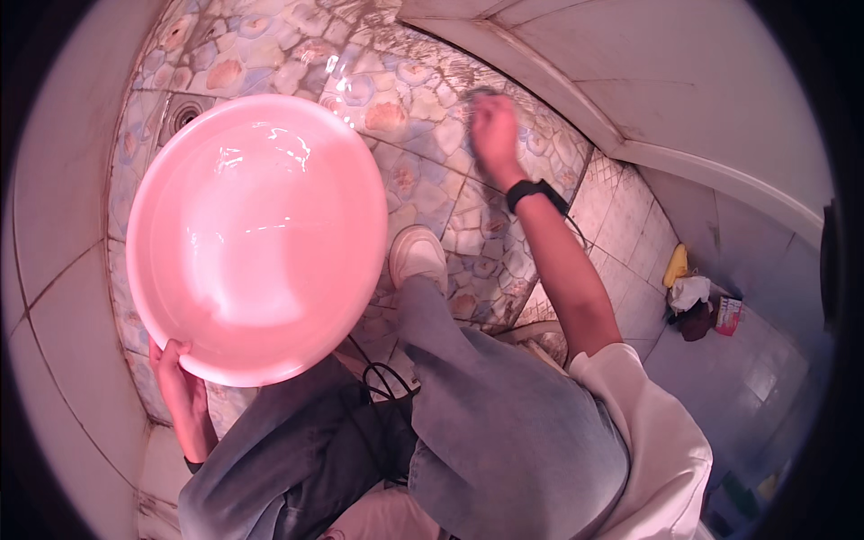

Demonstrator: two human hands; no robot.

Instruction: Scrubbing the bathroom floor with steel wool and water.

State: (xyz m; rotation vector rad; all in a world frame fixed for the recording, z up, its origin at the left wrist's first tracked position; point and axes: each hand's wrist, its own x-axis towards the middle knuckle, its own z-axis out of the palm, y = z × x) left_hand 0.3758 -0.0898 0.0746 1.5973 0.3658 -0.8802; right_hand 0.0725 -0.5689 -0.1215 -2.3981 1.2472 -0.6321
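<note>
A large round pink plastic basin with water in it takes up the left side of the view. My left hand grips its near left rim, thumb over the edge. Further right, my right hand is low over the patterned floor tiles, blurred and closed around a dark grey object. Only a rim of that object shows past the fingers, so its kind is unclear. The tiles near this hand look wet and carry brown dirt.
Left of the basin runs a tiled wall; a floor drain lies by its far edge. A pale raised panel bounds the right. My shoe stands between the hands. Black cable hangs by my knees. Several packets lie far right.
</note>
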